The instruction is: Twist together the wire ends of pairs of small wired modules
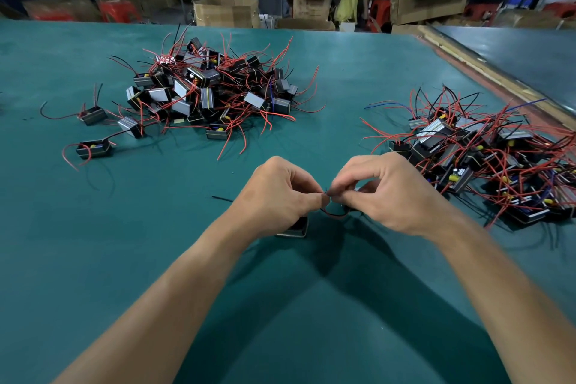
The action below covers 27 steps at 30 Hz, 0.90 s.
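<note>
Forearms (187,274) reach in over the green table (93,243). Left hand (277,193) and right hand (392,193) meet fingertip to fingertip, each pinching the wire ends (327,194) between thumb and forefinger. One module (294,227) sits just below the left hand; its partner is mostly hidden under the right.

The likely troubles are these: the thin ends slip out of the pinch and spring apart, too hard a turn frays or snaps the strands, or a tug drags a module and loosens the twist.
</note>
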Each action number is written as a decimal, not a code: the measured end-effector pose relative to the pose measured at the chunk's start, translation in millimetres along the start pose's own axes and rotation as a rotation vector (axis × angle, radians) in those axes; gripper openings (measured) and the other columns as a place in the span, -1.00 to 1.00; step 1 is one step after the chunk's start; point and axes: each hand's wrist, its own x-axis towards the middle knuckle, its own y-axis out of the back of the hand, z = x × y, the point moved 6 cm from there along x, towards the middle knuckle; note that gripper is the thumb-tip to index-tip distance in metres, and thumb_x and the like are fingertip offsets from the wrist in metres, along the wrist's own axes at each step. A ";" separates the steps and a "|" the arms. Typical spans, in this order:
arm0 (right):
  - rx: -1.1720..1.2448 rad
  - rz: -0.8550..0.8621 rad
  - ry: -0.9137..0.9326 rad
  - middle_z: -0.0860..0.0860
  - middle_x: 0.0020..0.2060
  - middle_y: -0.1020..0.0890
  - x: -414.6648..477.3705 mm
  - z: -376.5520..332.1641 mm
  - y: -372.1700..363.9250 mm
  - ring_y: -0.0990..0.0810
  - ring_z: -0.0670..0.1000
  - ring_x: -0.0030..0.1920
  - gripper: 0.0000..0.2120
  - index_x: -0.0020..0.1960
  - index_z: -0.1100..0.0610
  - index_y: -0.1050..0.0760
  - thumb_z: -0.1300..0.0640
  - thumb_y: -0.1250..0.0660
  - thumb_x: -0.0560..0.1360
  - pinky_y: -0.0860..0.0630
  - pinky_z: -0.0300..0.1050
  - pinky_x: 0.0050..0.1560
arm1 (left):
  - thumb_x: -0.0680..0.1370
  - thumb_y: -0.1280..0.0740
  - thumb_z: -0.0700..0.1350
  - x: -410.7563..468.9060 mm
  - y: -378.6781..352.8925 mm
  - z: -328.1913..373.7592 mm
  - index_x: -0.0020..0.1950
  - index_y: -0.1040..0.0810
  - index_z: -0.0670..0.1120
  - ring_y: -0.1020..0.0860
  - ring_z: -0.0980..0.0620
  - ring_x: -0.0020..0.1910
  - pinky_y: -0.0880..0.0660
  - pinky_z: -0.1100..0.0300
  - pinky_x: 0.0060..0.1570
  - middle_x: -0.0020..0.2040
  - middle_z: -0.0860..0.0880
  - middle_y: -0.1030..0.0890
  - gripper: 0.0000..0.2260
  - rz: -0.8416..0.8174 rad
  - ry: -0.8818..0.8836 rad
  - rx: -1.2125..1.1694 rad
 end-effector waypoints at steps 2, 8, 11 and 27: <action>0.031 -0.013 -0.004 -0.11 -0.20 -0.65 -0.9 -0.5 -3.0 -0.61 -0.10 -0.23 -0.64 -0.24 -0.15 -0.68 0.34 -0.51 0.40 -0.50 -0.27 -0.27 | 0.46 -0.51 -0.08 -0.9 -2.1 1.7 -0.29 -0.70 -0.04 -0.31 0.21 -0.57 -0.26 0.39 -0.51 -0.56 0.12 -0.45 -0.86 -0.019 -0.030 0.013; -0.031 -0.055 -0.006 -0.09 -0.25 -0.69 -0.7 -0.3 -7.1 -0.64 -0.09 -0.23 -0.80 -0.21 -0.03 -0.69 0.28 -0.53 0.40 -0.48 -0.33 -0.25 | 0.46 -0.51 -0.10 -2.4 -6.4 2.2 -0.35 -0.68 -0.04 -0.27 0.12 -0.53 -0.23 0.36 -0.51 -0.54 0.08 -0.38 -0.82 -0.072 -0.058 0.005; -0.047 -0.043 -0.050 -0.11 -0.33 -0.68 -2.0 4.0 -5.2 -0.59 -0.16 -0.34 -0.87 -0.25 -0.03 -0.67 0.18 -0.53 0.40 -0.48 -0.34 -0.27 | 0.45 -0.49 -0.16 -1.9 -6.4 1.7 -0.32 -0.69 -0.07 -0.33 0.11 -0.51 -0.29 0.33 -0.49 -0.50 0.04 -0.46 -0.86 -0.065 -0.051 0.020; 0.031 0.139 -0.036 -0.05 -0.33 -0.65 -0.6 8.9 -9.9 -0.59 -0.08 -0.29 -0.83 -0.18 0.01 -0.58 0.25 -0.48 0.41 -0.42 -0.38 -0.23 | 0.43 -0.46 -0.20 -1.7 -4.2 6.4 -0.26 -0.70 -0.06 -0.23 0.16 -0.56 -0.21 0.36 -0.53 -0.57 0.09 -0.35 -0.92 0.050 -0.156 0.049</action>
